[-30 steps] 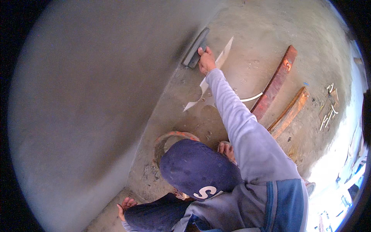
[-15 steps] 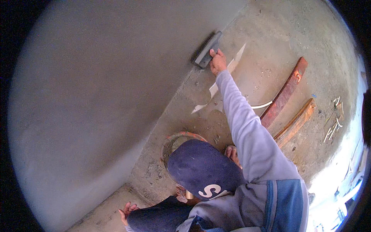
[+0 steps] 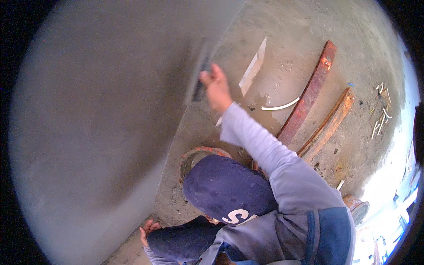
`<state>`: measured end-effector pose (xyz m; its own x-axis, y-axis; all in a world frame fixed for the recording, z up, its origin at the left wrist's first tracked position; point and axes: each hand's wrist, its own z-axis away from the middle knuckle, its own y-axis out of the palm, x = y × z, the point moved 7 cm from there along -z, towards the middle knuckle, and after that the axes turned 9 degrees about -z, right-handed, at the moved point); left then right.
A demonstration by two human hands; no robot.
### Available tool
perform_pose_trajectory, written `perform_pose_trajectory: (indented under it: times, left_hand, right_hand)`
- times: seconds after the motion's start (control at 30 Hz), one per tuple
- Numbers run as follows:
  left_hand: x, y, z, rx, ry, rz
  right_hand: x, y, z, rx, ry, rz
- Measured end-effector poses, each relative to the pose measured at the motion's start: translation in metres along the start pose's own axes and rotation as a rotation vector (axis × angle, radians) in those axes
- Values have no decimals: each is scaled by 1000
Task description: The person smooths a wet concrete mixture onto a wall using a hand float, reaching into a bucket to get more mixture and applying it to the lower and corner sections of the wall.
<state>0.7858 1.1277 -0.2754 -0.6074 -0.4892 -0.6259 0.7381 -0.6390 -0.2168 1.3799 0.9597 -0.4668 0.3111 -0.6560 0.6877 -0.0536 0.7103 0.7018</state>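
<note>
1. Gripping was done by the right hand (image 3: 216, 90), its fingers curled round a dark grey, flat, oblong hand float (image 3: 198, 84), seen blurred at the foot of the smooth grey wall (image 3: 110, 110); by a tilted edge, the surface could have been scored.
2. The left hand (image 3: 150, 229) was held loosely half-curled beside the dark-trousered knee (image 3: 185, 238), nothing being seen in it; were balance lost, the wall could have been smudged by it.
3. By a low swing of the float, the round, orange-rimmed bucket (image 3: 207, 149), partly hidden by the navy cloth cap (image 3: 229, 185), could have been knocked.
4. Farther out, a foot could have been caught by the curved white tube (image 3: 282, 106) on the grey floor (image 3: 296, 26).
</note>
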Motion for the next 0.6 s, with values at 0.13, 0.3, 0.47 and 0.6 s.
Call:
perform_pose_trajectory:
  times: [0.13,0.3,0.47,0.6]
  left_hand:
    - [5,-4,13,41,35,74]
    - [13,-11,22,-11,25,93]
    - [14,-11,28,35,76,124]
    - [18,-18,34,42,76,131]
  right_hand:
    - [-45,-99,-61,-307,240,-56]
    - [-40,-110,-127,-241,-22,166]
    - [-42,-97,-151,-231,-21,173]
    - [-59,-104,-146,-260,-4,248]
